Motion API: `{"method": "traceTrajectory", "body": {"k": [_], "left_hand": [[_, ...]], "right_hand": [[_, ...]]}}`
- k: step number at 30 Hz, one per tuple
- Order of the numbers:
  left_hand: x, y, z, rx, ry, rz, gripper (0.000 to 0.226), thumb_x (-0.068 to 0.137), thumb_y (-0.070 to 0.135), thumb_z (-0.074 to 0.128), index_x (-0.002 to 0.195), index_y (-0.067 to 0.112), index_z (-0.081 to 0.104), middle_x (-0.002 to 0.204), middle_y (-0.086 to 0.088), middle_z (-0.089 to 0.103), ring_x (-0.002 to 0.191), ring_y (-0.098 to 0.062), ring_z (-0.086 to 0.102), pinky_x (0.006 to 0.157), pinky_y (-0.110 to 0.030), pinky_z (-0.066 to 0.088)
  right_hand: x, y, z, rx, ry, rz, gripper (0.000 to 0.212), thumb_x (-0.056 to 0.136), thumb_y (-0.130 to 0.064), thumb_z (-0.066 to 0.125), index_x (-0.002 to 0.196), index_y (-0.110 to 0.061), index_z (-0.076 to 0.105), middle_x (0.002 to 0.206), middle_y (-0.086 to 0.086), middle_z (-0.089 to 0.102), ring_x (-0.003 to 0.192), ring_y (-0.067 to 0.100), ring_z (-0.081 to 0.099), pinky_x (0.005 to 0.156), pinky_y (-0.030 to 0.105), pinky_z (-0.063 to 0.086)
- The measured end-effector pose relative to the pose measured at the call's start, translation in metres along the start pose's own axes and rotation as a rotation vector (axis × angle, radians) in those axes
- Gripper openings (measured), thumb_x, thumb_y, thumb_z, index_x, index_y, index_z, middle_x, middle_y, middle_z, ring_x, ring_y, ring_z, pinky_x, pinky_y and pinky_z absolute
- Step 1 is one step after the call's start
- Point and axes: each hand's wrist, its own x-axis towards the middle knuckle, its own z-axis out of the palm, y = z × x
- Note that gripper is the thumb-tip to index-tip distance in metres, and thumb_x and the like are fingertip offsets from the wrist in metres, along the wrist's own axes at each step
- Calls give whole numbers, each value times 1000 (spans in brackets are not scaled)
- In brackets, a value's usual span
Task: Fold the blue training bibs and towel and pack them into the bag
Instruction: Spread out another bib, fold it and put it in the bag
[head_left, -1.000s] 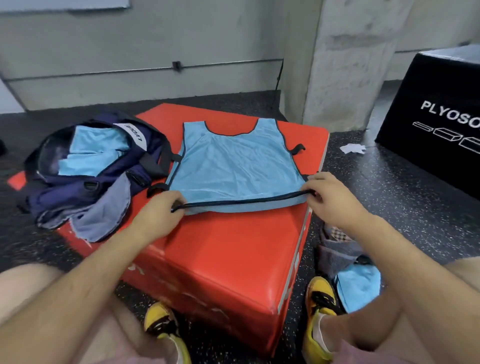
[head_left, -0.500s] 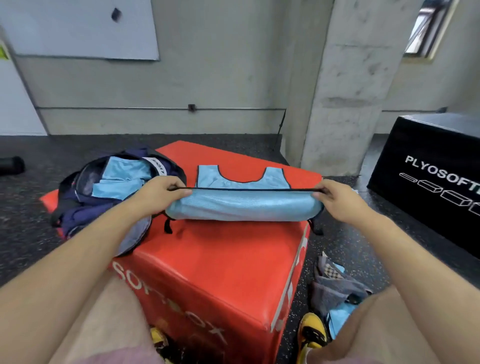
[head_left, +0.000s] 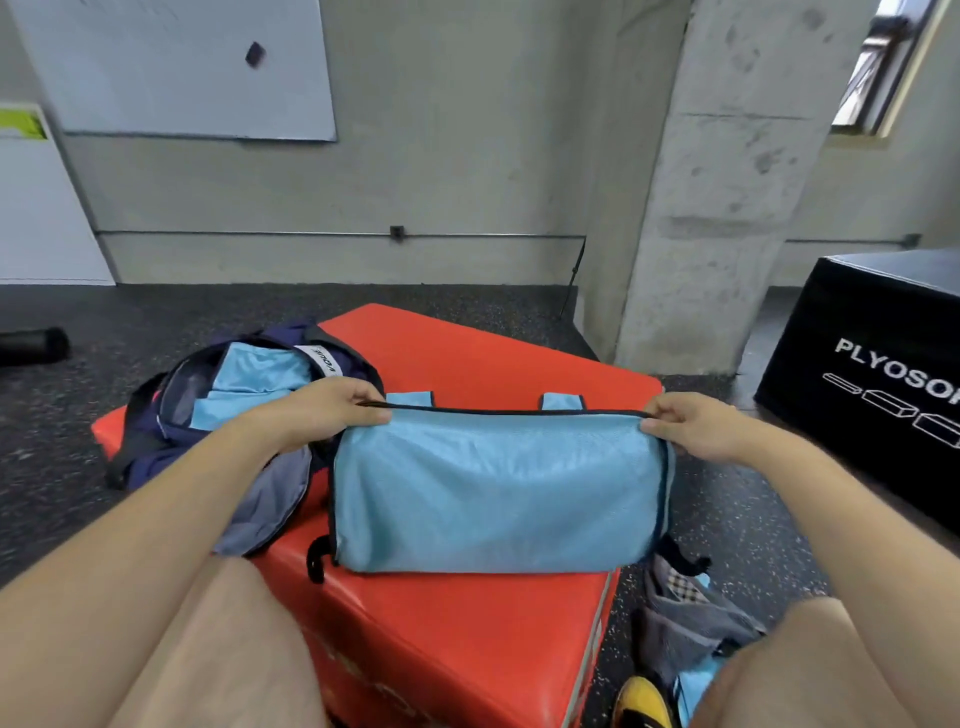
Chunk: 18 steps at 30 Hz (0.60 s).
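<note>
Two hands stretched a blue bib (head_left: 493, 493) by its dark hem.
The left hand (head_left: 322, 410) and right hand (head_left: 696, 431) pinched its upper corners with curled fingers (head_left: 366, 415); it lay doubled on the red box (head_left: 467, 634), beside the open bag (head_left: 171, 447).

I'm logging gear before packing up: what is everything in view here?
red box: one, red, centre floor
blue bib: one, light blue with dark trim, on the red box, folded over
bag: one, navy, open, on the red box's left side
folded cloth: count unclear, light blue, inside the bag
black box: one, black, right
cloth pile: one, grey and light blue, floor right of red box
shoe: one, yellow, bottom right
whiteboard: one, white, wall upper left
cylinder: one, black, floor far left
left hand: pinches the blue bib's top left corner
right hand: pinches its top right corner
</note>
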Motion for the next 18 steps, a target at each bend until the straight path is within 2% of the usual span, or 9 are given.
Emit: {"method": "traceTrajectory", "body": {"k": [2, 3, 5, 7, 10, 12, 15, 16, 18], "left_hand": [[21, -6, 3, 41, 69, -3, 10, 90, 22, 73, 95, 13, 73, 81, 7, 70, 69, 3, 61, 63, -10, 43], [33, -10, 5, 68, 99, -8, 10, 90, 22, 72, 94, 13, 72, 85, 4, 72, 73, -1, 62, 65, -13, 46], [58, -24, 9, 120, 148, -30, 11, 90, 25, 72, 91, 14, 71, 92, -2, 73, 86, -15, 66, 77, -29, 50], [80, -35, 13, 140, 195, -55, 12, 89, 26, 72, 89, 14, 70, 92, -5, 72, 91, -23, 67, 84, -39, 51], [114, -51, 22, 173, 280, -94, 11, 89, 25, 69, 85, 15, 68, 88, -2, 71, 86, -20, 65, 76, -35, 49], [137, -64, 29, 211, 292, -124, 11, 92, 21, 62, 84, 13, 64, 85, -3, 69, 83, -20, 64, 68, -31, 45], [160, -85, 40, 245, 266, -163, 11, 92, 15, 54, 83, 14, 60, 84, -3, 66, 85, -25, 63, 74, -37, 48], [168, -93, 45, 258, 254, -172, 11, 92, 15, 53, 83, 13, 59, 84, -4, 66, 85, -26, 63, 77, -40, 49], [180, -106, 54, 280, 247, -174, 10, 92, 13, 53, 85, 11, 58, 85, -6, 66, 83, -27, 63, 77, -41, 50]], "right_hand": [[19, 1, 6, -16, 52, 22, 12, 95, -37, 62, 91, -26, 63, 80, 6, 67, 70, 17, 57, 74, 41, 50], [28, 1, 9, -24, 77, 25, 9, 97, -33, 62, 92, -25, 61, 79, 3, 66, 69, 17, 56, 71, 37, 49], [50, 1, 17, -30, 126, 43, 7, 97, -30, 62, 95, -23, 60, 84, -1, 66, 72, 18, 59, 71, 34, 48], [75, 4, 26, -43, 168, 60, 5, 97, -27, 63, 96, -22, 62, 92, -1, 67, 85, 19, 63, 79, 35, 49], [114, 12, 40, -68, 206, 84, 6, 95, -23, 63, 94, -18, 63, 91, 2, 67, 88, 23, 63, 79, 35, 49], [138, 17, 50, -54, 217, 93, 6, 94, -21, 63, 89, -17, 62, 83, 2, 65, 81, 23, 61, 70, 32, 46], [160, 25, 70, -46, 205, 100, 4, 95, -17, 61, 91, -18, 59, 81, 0, 63, 76, 18, 56, 58, 16, 38], [168, 31, 78, -47, 194, 108, 3, 95, -16, 60, 92, -18, 60, 84, 1, 65, 78, 19, 58, 57, 15, 37], [181, 43, 90, -47, 186, 118, 5, 94, -16, 58, 93, -17, 62, 86, 2, 66, 81, 22, 61, 59, 25, 40]]}}
